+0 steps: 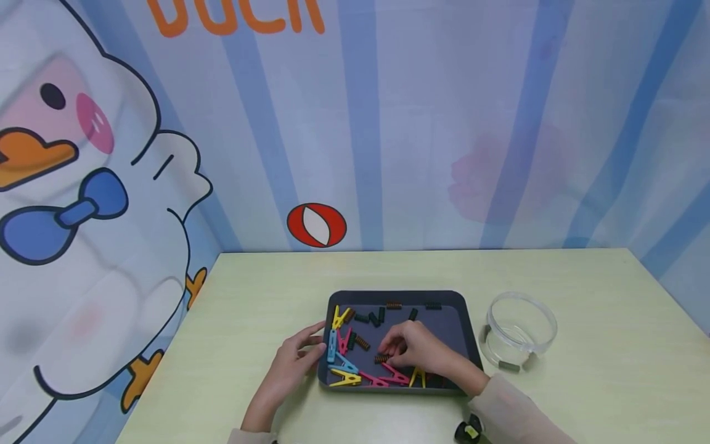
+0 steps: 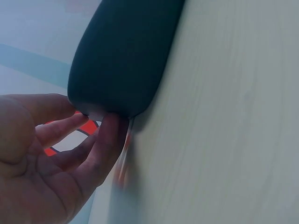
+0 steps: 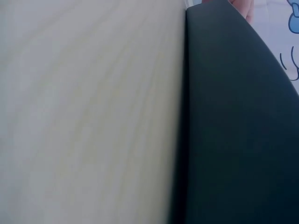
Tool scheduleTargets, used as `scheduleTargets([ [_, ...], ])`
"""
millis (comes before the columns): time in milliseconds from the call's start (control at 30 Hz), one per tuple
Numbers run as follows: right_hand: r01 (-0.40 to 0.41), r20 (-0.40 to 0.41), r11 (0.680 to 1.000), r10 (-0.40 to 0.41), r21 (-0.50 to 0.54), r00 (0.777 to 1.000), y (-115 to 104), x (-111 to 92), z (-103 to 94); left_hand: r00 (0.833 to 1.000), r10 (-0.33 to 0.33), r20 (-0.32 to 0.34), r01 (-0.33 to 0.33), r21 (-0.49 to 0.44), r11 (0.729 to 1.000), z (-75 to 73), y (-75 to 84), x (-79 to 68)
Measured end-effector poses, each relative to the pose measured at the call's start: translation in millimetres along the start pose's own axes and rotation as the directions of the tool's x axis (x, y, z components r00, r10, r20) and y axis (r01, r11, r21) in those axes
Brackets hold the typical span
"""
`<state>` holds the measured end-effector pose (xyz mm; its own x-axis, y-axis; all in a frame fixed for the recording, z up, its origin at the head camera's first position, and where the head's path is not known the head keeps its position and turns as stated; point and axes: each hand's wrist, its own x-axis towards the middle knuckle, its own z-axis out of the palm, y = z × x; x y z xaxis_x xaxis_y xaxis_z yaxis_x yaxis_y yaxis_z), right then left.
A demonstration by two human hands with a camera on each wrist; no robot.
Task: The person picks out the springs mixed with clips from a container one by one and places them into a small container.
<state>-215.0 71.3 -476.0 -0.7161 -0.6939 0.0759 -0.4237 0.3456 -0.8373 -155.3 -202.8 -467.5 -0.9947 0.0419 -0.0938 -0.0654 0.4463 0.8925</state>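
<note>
A dark grey tray (image 1: 438, 333) lies on the table, holding coil springs and clothespins. My right hand (image 1: 418, 348) reaches over its right part, thumb and fingers pinching a brown coil spring (image 1: 381, 357). My left hand (image 1: 294, 361) touches the tray's left side with its fingertips; in the left wrist view, fingers of the left hand (image 2: 65, 158) rest on the outer wall of the tray (image 2: 121, 56). A brown spring (image 1: 362, 343) and a dark green spring (image 1: 362, 318) lie near a pink clothespin (image 1: 344, 341). The right wrist view shows only the tray's outer wall (image 3: 238, 116) and tabletop.
A clear round container (image 1: 518, 333) stands on the table right of the tray. Yellow (image 1: 346, 377) and blue clothespins (image 1: 331, 346) lie along the tray's left and front sides. A patterned cloth (image 1: 410, 123) hangs behind the table.
</note>
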Motion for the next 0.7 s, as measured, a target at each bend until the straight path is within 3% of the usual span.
scheduleTargets([
  [333,-0.007,0.002,1.000,0.007,0.000,1.000,-1.3,0.1,2.4,1.000,0.009,0.004,-0.009,-0.014,1.000,-0.3,2.3,-4.0],
  [700,-0.005,-0.005,1.000,0.005,0.007,1.000,-0.5,0.1,-1.2,1.000,0.001,0.003,-0.001,-0.013,1.000,-0.2,-2.1,1.0],
])
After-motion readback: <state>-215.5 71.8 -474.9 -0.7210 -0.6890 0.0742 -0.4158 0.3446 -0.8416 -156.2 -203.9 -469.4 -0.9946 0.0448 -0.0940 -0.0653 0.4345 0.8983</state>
